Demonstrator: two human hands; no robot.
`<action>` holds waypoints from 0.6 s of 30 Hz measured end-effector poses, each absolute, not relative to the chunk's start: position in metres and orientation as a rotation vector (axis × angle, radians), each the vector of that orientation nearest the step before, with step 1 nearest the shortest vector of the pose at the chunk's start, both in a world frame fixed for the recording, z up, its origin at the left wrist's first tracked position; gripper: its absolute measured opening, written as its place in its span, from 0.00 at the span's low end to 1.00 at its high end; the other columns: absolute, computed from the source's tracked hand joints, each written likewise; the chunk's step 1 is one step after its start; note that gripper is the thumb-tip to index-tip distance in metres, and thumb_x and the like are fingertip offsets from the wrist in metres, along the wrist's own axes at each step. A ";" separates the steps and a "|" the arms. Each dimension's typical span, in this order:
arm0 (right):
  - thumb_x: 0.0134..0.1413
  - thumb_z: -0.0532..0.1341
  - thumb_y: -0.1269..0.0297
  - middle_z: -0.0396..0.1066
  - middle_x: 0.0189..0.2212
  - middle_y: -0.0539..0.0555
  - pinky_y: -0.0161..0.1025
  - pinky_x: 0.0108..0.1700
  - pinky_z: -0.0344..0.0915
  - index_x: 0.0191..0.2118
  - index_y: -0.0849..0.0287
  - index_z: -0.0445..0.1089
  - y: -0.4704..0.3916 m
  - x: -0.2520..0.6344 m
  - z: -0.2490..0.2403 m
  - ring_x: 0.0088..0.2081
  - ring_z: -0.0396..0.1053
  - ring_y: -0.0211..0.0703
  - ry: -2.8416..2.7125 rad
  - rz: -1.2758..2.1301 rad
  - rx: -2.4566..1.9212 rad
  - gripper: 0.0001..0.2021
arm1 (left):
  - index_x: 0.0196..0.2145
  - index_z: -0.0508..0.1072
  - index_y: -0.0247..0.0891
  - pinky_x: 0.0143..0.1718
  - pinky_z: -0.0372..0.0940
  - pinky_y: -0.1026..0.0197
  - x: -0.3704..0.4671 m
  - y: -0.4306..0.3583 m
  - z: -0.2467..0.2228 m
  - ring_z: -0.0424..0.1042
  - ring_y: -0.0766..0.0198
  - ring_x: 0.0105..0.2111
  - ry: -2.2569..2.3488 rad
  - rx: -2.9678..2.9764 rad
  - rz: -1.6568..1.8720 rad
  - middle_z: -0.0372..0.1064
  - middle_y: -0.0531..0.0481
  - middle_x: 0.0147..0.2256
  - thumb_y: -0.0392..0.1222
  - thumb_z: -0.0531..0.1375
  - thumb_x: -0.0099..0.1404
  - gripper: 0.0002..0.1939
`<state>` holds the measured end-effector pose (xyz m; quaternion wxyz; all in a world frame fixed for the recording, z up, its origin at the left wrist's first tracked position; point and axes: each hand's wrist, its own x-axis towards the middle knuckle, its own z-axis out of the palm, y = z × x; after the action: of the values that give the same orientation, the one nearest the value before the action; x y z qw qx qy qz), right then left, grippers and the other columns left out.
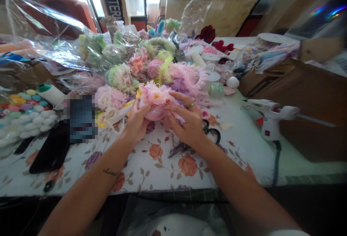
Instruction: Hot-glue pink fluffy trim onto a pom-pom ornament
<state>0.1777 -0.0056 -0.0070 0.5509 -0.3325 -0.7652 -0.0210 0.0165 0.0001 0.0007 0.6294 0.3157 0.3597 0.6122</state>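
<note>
A pink flower piece (157, 96) with ruffled petals is held up between both hands above the floral tablecloth (155, 167). Its left side is gripped by my left hand (137, 120), thumb on the front. My right hand (187, 120) has its fingers closed around the right side, the index finger along the top edge. A ring shows on one right finger. Partly under my right hand lie black-handled scissors (213, 133), blades pointing left. Pink and cream yarn (111, 97) sits just left of the flower piece.
Behind the hands is a heap of pastel yarn and trims (162, 55) with plastic wrapping. At right are a white glue gun (271, 116) and a brown cardboard box (311, 109). On the left lie a black phone (50, 151) and bagged colourful pom-poms (29, 114).
</note>
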 end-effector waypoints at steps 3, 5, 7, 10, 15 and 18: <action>0.59 0.62 0.66 0.77 0.52 0.58 0.49 0.54 0.72 0.38 0.53 0.79 -0.020 0.201 0.000 0.52 0.76 0.50 -1.643 -0.104 -0.971 0.07 | 0.44 0.70 0.39 0.30 0.68 0.65 0.015 0.003 0.000 0.73 0.62 0.36 0.868 0.693 1.432 0.73 0.50 0.39 0.33 0.68 0.46 0.26; 0.57 0.63 0.66 0.80 0.46 0.57 0.51 0.56 0.71 0.37 0.53 0.80 -0.032 0.230 -0.007 0.48 0.78 0.50 -1.408 -0.158 -1.108 0.06 | 0.44 0.69 0.40 0.30 0.68 0.64 0.013 0.004 -0.001 0.72 0.63 0.33 0.897 0.662 1.451 0.72 0.52 0.36 0.34 0.69 0.45 0.26; 0.53 0.64 0.65 0.80 0.43 0.59 0.55 0.53 0.71 0.37 0.54 0.79 -0.042 0.270 -0.024 0.47 0.78 0.53 -1.116 -0.227 -1.250 0.07 | 0.43 0.69 0.40 0.29 0.68 0.64 0.013 0.005 -0.002 0.71 0.65 0.30 0.910 0.645 1.468 0.70 0.54 0.33 0.35 0.69 0.45 0.25; 0.31 0.69 0.70 0.78 0.34 0.58 0.60 0.48 0.71 0.31 0.51 0.70 -0.050 0.338 -0.053 0.41 0.78 0.60 -0.584 -0.348 -1.333 0.15 | 0.41 0.68 0.40 0.30 0.68 0.64 0.013 0.004 -0.003 0.71 0.66 0.30 0.913 0.649 1.487 0.70 0.54 0.33 0.36 0.70 0.45 0.25; 0.20 0.76 0.76 0.75 0.30 0.54 0.57 0.44 0.68 0.25 0.49 0.62 -0.046 0.406 -0.056 0.39 0.77 0.59 -0.279 -0.033 -1.710 0.25 | 0.42 0.68 0.41 0.28 0.67 0.65 0.014 0.004 -0.003 0.71 0.66 0.29 0.931 0.679 1.507 0.71 0.55 0.32 0.35 0.69 0.44 0.26; 0.33 0.76 0.73 0.76 0.27 0.57 0.51 0.38 0.64 0.20 0.51 0.70 -0.036 0.417 -0.037 0.37 0.76 0.52 -0.538 0.238 -1.983 0.15 | 0.44 0.68 0.41 0.29 0.66 0.65 0.014 0.004 -0.002 0.72 0.65 0.30 0.945 0.681 1.507 0.70 0.55 0.32 0.34 0.69 0.44 0.28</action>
<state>0.4170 -0.0361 -0.0371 0.5112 -0.8240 -0.2235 0.0989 0.0138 0.0041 -0.0024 0.5799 0.2914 0.4041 0.6446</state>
